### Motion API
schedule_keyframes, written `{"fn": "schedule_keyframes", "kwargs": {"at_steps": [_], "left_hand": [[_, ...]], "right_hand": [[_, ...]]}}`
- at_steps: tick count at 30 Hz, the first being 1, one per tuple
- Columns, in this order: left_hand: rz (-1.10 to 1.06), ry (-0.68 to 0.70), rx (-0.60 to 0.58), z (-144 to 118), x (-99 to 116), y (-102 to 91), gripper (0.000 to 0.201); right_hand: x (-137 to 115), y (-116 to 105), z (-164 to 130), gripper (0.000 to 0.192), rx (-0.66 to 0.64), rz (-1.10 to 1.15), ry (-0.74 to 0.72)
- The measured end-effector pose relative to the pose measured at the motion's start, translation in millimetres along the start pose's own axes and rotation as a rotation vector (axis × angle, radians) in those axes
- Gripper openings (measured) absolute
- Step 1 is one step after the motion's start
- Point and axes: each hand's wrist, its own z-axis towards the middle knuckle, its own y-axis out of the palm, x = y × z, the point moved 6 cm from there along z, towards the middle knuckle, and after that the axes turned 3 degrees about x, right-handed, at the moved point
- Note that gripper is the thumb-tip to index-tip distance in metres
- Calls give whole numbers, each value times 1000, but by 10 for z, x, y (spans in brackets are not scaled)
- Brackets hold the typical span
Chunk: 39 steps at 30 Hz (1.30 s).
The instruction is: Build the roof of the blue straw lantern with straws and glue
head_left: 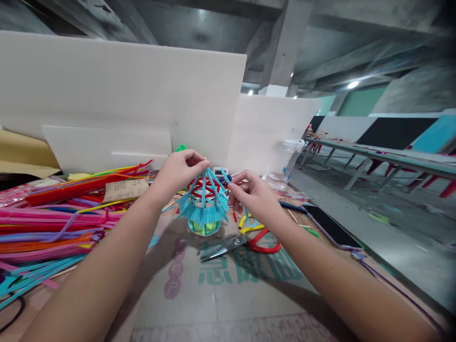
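Note:
A small tower-like model point(202, 213) made of light blue pipe cleaners stands on the cardboard, with a red criss-cross band in its upper part and a yellow-green base. The thumb and fingers of my left hand point(183, 170) are pinched together at its peak, where several blue stems meet. My right hand point(251, 192) is closed at the model's right side, fingers curled, its fingertips at the end of a blue stem; the exact grip is partly hidden. Below my right hand lie red-handled scissors point(237, 243), blades pointing left, beside a yellow-handled tool point(249, 227).
Bundles of coloured pipe cleaners point(53, 218) cover the left side. A phone point(331, 227) lies near the right edge, with a cable point(392, 285) below it. A clear plastic cup point(285, 164) stands behind, before white boards point(124, 90). Printed cardboard point(199, 308) covers the front.

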Motion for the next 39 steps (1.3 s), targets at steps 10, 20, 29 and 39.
{"fn": "schedule_keyframes", "kwargs": {"at_steps": [10,20,29,39], "left_hand": [[-10,-30,-27,10,-13,17,31],[-37,-34,-101,-6,7,43,35],[-69,-32,-189,-44,105,48,32],[-85,-20,-209,-61,172,59,28]], "right_hand": [[70,67,-6,18,-41,-26,11],[151,177,-31,17,-63,-1,67],[59,192,-94,13,-15,-132,-19],[20,157,-89,10,23,-256,-82]]}}
